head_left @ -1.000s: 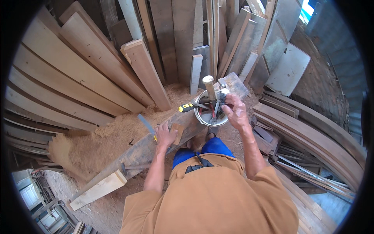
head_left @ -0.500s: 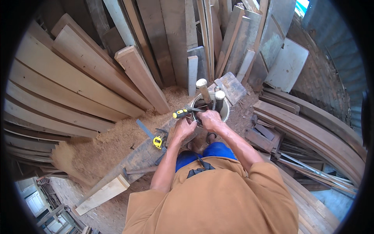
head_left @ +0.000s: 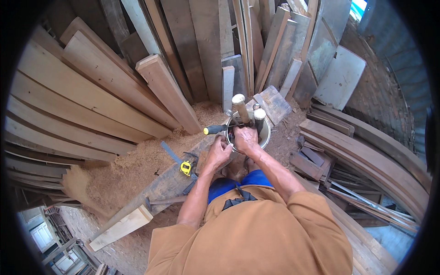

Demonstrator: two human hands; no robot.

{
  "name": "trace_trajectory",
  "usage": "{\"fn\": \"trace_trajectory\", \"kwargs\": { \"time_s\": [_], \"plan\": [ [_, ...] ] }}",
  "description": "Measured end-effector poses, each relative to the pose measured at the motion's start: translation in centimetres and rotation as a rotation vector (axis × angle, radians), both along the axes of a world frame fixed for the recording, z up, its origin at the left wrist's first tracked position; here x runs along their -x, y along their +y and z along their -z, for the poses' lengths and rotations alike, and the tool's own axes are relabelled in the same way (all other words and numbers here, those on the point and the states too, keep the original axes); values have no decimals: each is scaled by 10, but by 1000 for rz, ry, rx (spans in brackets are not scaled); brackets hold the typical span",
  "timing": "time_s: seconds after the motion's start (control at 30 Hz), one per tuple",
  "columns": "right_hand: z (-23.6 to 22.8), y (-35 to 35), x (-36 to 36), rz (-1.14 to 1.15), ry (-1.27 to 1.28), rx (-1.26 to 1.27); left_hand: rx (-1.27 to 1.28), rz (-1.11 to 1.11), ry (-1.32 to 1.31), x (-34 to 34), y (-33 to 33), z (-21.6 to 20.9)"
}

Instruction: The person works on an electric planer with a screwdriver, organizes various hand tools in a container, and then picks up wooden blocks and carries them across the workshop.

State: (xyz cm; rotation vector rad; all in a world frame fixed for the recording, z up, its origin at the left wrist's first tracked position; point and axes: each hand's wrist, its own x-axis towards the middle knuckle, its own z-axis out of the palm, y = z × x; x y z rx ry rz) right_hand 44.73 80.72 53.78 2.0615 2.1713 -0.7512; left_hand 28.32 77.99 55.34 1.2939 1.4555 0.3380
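A round bucket (head_left: 267,140) with a pale rim stands in front of me, holding several tools. My right hand (head_left: 246,137) reaches down into it, its fingers hidden among the tools. At the bucket's near left side, my left hand (head_left: 220,152) has its fingers curled in against the rim; whatever they pinch is too small to make out. A screwdriver (head_left: 214,130) with a yellow and black handle sticks out over the left rim, just above my left hand. Two thick handles with whitish tops, a wooden one (head_left: 239,105) and a dark one (head_left: 259,121), rise from the bucket.
A yellow tape measure (head_left: 185,167) and a blue blade-like strip (head_left: 170,152) lie on a dusty plank (head_left: 160,190) to the left, beside sawdust (head_left: 110,176). Boards (head_left: 167,91) lean along the back and left. Stacked timber (head_left: 362,146) fills the right.
My right hand has moved slightly deeper into the bucket. The screwdriver has shifted and turned, its handle now lying nearly level over the rim. My left hand stays close to the rim.
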Motion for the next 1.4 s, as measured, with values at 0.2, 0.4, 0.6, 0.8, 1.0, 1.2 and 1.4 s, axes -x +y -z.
{"fn": "trace_trajectory", "kwargs": {
  "time_s": [0.2,0.4,0.6,0.8,1.0,1.2,1.4],
  "plan": [
    [-25,-3,-12,-298,69,360,-76,-120,79,21,3,27],
    [-13,-15,-28,-180,287,216,-208,-269,-202,12,27,16],
    [-68,-18,-74,331,707,-19,-250,-244,-259,16,37,3],
    [-77,-28,-140,476,476,-142,-147,-215,-147,35,4,29],
    [-69,-40,-151,525,410,-127,-98,-154,-89,22,-20,9],
    [-73,-40,-137,424,372,-91,-101,-54,121,-7,0,-22],
    [-73,-28,-133,452,445,-100,-152,-1,177,-9,11,-6]
  ]
}}
